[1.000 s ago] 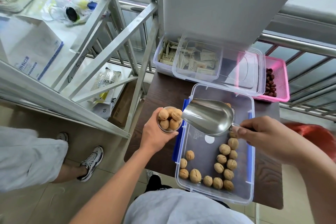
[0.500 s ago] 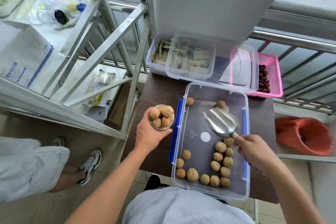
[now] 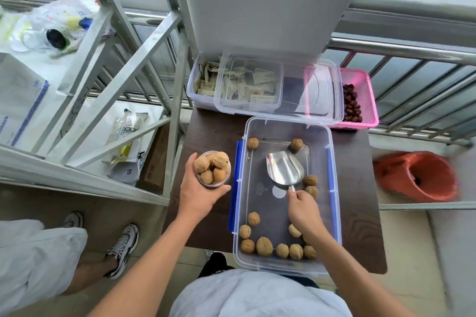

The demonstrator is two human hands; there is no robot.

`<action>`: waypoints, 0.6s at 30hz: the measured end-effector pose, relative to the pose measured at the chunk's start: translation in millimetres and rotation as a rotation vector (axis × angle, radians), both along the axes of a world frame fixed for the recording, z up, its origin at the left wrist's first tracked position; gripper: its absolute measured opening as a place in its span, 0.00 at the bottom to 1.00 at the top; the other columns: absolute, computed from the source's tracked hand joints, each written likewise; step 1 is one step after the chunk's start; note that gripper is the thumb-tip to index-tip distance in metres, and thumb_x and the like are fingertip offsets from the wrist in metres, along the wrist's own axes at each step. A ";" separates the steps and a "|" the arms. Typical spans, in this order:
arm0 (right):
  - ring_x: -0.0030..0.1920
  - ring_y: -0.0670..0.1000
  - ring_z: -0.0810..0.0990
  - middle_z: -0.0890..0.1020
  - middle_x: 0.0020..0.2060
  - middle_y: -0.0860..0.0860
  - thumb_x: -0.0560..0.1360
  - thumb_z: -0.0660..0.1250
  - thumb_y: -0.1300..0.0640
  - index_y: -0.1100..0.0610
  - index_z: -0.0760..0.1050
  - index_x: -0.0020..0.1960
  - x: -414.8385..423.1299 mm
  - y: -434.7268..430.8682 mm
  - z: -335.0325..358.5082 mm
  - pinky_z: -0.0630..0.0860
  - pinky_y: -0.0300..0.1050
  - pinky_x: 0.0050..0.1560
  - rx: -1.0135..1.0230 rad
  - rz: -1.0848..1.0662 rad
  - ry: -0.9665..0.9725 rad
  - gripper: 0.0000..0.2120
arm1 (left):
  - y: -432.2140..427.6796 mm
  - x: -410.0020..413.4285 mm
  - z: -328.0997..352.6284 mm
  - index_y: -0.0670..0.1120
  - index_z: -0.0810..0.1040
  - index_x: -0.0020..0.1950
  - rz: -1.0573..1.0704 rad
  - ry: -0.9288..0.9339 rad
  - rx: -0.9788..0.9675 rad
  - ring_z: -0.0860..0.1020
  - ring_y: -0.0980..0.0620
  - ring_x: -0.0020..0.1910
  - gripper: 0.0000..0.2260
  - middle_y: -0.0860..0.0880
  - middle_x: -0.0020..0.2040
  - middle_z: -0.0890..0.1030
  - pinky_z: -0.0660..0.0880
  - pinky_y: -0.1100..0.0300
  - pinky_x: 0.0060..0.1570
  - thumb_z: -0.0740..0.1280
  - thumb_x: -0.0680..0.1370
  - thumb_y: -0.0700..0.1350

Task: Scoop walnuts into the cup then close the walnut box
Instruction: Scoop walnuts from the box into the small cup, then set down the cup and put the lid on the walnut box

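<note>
My left hand grips a clear cup heaped with walnuts, held over the dark table just left of the walnut box. The walnut box is a clear, open tub with blue side clips; several loose walnuts lie along its near edge and a few at its far end. My right hand reaches inside the box and holds the handle of an empty metal scoop, which lies low over the box floor. The box's clear lid rests behind, across two other containers.
Behind the walnut box stand a clear tub of sachets and a pink basket of red dates. A metal rack rises on the left, an orange bin on the right. Another person's legs and sneaker are at lower left.
My right hand brought the scoop away from the cup and lowered it into the walnut box. The cup in my left hand stayed full and almost still.
</note>
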State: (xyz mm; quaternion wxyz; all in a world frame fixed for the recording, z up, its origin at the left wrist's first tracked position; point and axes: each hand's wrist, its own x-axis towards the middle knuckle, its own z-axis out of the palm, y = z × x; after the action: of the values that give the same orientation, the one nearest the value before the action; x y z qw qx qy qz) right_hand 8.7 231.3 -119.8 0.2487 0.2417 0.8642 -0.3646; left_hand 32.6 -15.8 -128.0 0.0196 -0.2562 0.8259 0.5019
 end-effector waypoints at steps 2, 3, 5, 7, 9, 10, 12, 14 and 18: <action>0.40 0.55 0.75 0.79 0.41 0.57 0.83 0.52 0.47 0.59 0.70 0.42 1.5 -8.5 -4.4 0.64 0.47 0.36 0.020 0.005 0.007 0.19 | 0.3 3.0 -1.0 0.56 0.55 0.80 -0.013 -0.019 -0.008 0.69 0.52 0.72 0.56 0.50 0.75 0.69 0.65 0.58 0.69 0.85 0.61 0.49; 0.41 0.57 0.76 0.80 0.45 0.59 0.83 0.52 0.47 0.60 0.71 0.43 2.5 -12.1 -7.5 0.64 0.47 0.36 0.026 0.000 0.020 0.19 | -0.5 5.1 -1.6 0.57 0.53 0.81 -0.021 -0.030 -0.010 0.67 0.51 0.74 0.57 0.50 0.76 0.67 0.64 0.56 0.71 0.85 0.61 0.49; 0.43 0.59 0.75 0.78 0.47 0.61 0.83 0.52 0.47 0.63 0.73 0.49 4.9 -17.9 -10.2 0.65 0.47 0.39 0.034 -0.003 0.041 0.21 | -3.1 9.8 -2.1 0.58 0.50 0.81 -0.028 -0.036 -0.013 0.64 0.51 0.76 0.58 0.50 0.78 0.64 0.62 0.55 0.73 0.85 0.62 0.50; 0.44 0.58 0.73 0.75 0.42 0.56 0.84 0.51 0.48 0.64 0.72 0.54 7.0 -22.6 -10.1 0.69 0.50 0.43 0.024 -0.001 0.054 0.20 | -6.4 15.8 -1.6 0.57 0.50 0.81 -0.015 -0.005 -0.035 0.61 0.53 0.78 0.57 0.50 0.79 0.62 0.60 0.54 0.74 0.84 0.63 0.51; 0.46 0.60 0.76 0.75 0.41 0.54 0.83 0.52 0.48 0.62 0.69 0.57 9.9 -23.4 -11.1 0.74 0.54 0.48 0.008 0.023 0.042 0.18 | -5.3 22.8 1.5 0.55 0.51 0.82 -0.008 0.038 -0.076 0.59 0.54 0.78 0.54 0.50 0.80 0.60 0.59 0.55 0.74 0.83 0.66 0.52; 0.47 0.61 0.77 0.77 0.43 0.55 0.83 0.53 0.49 0.61 0.68 0.59 10.4 -23.2 -11.5 0.74 0.55 0.48 0.012 0.056 0.032 0.16 | -4.1 26.0 4.4 0.53 0.52 0.81 -0.001 0.068 -0.097 0.59 0.54 0.78 0.51 0.50 0.80 0.60 0.58 0.55 0.74 0.81 0.68 0.52; 0.44 0.59 0.76 0.76 0.43 0.55 0.82 0.57 0.54 0.62 0.67 0.61 10.3 -21.7 -11.2 0.72 0.51 0.44 0.023 0.129 -0.008 0.13 | -0.7 29.9 10.8 0.50 0.55 0.81 0.013 0.147 -0.160 0.60 0.54 0.77 0.46 0.49 0.79 0.62 0.60 0.54 0.75 0.79 0.71 0.51; 0.41 0.56 0.74 0.75 0.42 0.54 0.79 0.60 0.58 0.62 0.67 0.60 10.1 -19.0 -12.4 0.72 0.50 0.42 0.028 0.164 -0.027 0.12 | 3.7 30.2 16.5 0.47 0.60 0.79 0.009 0.247 -0.241 0.63 0.52 0.76 0.40 0.46 0.76 0.65 0.63 0.50 0.74 0.77 0.73 0.49; 0.52 0.61 0.77 0.76 0.54 0.59 0.77 0.62 0.57 0.61 0.68 0.59 8.2 -15.1 -8.5 0.77 0.56 0.52 0.066 0.232 -0.009 0.14 | 21.6 25.4 29.5 0.42 0.69 0.73 -0.077 0.450 -0.362 0.68 0.48 0.73 0.29 0.43 0.71 0.71 0.68 0.52 0.71 0.70 0.75 0.51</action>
State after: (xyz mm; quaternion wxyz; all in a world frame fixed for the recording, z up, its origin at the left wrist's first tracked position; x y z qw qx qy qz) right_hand 16.9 216.2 -128.3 0.2850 0.1496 0.8968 -0.3035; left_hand 58.0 5.7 -98.5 -0.1911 -0.1061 0.8948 0.3894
